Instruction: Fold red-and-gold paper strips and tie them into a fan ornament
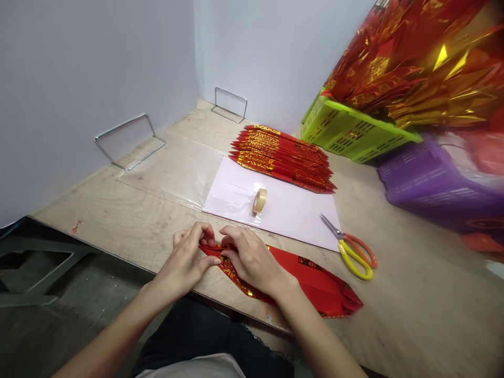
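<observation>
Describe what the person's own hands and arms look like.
The left hand and right hand are both ungloved, with slim fingers and no rings showing. The forearms are bare too: no sleeves, watch or bracelet in view.

the head camera faces forward, down onto the table [413, 299]

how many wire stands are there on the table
2: one wire stand beside the left wall, another wire stand farther back on the table. The green basket could hide more.
</observation>
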`<state>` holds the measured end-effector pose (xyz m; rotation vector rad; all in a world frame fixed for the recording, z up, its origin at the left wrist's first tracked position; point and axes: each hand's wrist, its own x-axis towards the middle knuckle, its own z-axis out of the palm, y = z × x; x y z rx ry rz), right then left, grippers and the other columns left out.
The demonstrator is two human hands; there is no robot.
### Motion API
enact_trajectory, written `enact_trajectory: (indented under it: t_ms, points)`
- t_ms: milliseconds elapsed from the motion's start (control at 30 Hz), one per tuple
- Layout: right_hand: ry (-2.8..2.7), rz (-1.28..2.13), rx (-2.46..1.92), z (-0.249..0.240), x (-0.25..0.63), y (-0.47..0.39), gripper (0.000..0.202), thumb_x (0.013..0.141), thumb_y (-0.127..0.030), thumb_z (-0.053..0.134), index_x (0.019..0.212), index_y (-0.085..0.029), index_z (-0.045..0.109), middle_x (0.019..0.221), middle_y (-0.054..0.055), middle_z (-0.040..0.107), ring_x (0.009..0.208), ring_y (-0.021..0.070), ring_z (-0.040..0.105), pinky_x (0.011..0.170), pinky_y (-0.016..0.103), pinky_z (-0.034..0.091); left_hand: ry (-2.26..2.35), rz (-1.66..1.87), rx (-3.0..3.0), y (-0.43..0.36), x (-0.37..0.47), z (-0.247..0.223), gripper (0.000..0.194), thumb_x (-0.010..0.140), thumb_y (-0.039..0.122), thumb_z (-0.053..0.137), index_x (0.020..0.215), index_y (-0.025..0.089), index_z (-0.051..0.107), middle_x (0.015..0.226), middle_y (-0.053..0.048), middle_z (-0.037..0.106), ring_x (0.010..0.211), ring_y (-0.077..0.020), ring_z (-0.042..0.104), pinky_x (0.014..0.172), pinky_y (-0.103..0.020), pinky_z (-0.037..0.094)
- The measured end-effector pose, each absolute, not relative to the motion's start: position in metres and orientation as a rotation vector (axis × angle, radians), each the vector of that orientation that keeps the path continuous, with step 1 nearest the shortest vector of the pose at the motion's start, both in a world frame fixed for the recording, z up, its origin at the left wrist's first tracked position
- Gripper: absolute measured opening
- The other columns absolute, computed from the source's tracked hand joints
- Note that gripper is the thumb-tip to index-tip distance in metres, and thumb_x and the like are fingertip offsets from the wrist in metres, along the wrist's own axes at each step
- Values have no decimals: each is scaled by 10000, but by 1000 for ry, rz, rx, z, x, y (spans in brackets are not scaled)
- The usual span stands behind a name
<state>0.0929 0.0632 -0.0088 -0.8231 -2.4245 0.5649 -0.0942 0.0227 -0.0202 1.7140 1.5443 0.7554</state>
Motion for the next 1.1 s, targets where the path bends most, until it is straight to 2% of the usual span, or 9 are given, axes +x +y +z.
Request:
enact_trajectory:
  t_ms: [100, 267, 467, 533, 633, 700, 767, 867, 1100]
  points:
    - [-2455, 522, -858, -6, 102, 54, 379, 933, -123, 460, 1303, -181, 400, 994, 100, 669, 880, 234, 596, 795, 389, 488, 1555, 728, 1704, 24, -93, -20, 256, 802, 296, 649, 978, 254, 467, 937, -9, 663, 914, -235, 608, 927, -466, 346]
    - [-2363, 469, -949, -18, 105, 32, 477, 928, -50, 409, 1374, -198, 331, 1165, 132, 637, 1069, 249, 589, 860, 414, 491, 1599, 675, 1731, 27, -91, -14, 151, 785, 275, 637, 895, 246, 538, 892, 4, 666, 877, -227, 604, 908, -438, 319]
    - [-2091, 776, -1106, -22, 102, 25, 464, 923, -117, 477, 1343, -245, 328, 1154, 94, 650, 1127, 229, 585, 968, 450, 453, 1682, 656, 1698, 29, -82, -8, 99, 792, 295, 622, 850, 240, 563, 837, 10, 660, 825, -228, 597, 885, -433, 287]
    - [-1975, 976, -1133, -12, 105, 31, 390, 921, -156, 488, 1288, -236, 383, 1083, 69, 671, 1084, 208, 604, 960, 420, 459, 1708, 647, 1677, 30, -79, -7, 113, 777, 281, 634, 846, 240, 555, 827, 17, 661, 816, -227, 600, 878, -428, 283]
    - [-1886, 1289, -1167, 5, 108, 48, 144, 938, -222, 454, 1052, -216, 542, 959, 34, 666, 917, 167, 627, 833, 326, 497, 1714, 646, 1656, 32, -78, -7, 164, 753, 273, 653, 863, 241, 537, 817, 26, 659, 827, -230, 607, 869, -417, 285]
    - [-1948, 1507, -1173, 13, 108, 62, 166, 941, -252, 436, 882, -197, 582, 833, 13, 637, 773, 146, 606, 718, 280, 491, 1715, 653, 1651, 34, -78, -7, 189, 745, 266, 653, 875, 239, 519, 787, 35, 649, 830, -228, 612, 867, -411, 289]
    - [-2069, 1664, -1174, 16, 105, 76, 192, 922, -243, 456, 799, -181, 589, 704, -13, 588, 657, 124, 556, 632, 245, 456, 1709, 656, 1634, 35, -78, -7, 204, 746, 262, 648, 882, 237, 499, 762, 43, 638, 815, -218, 618, 861, -401, 303]
    - [-2277, 1708, -1229, 16, 99, 92, 160, 873, -174, 492, 760, -165, 605, 641, -29, 555, 591, 99, 499, 568, 213, 387, 1706, 650, 1604, 36, -78, -7, 222, 742, 262, 656, 875, 234, 481, 766, 43, 637, 800, -203, 621, 842, -379, 333]
    - [-2579, 1486, -1384, 19, 88, 98, 123, 800, -130, 519, 755, -168, 627, 710, -8, 622, 648, 110, 512, 592, 218, 349, 1747, 615, 1641, 35, -77, -5, 227, 741, 252, 675, 868, 229, 487, 773, 47, 646, 804, -201, 622, 863, -393, 315]
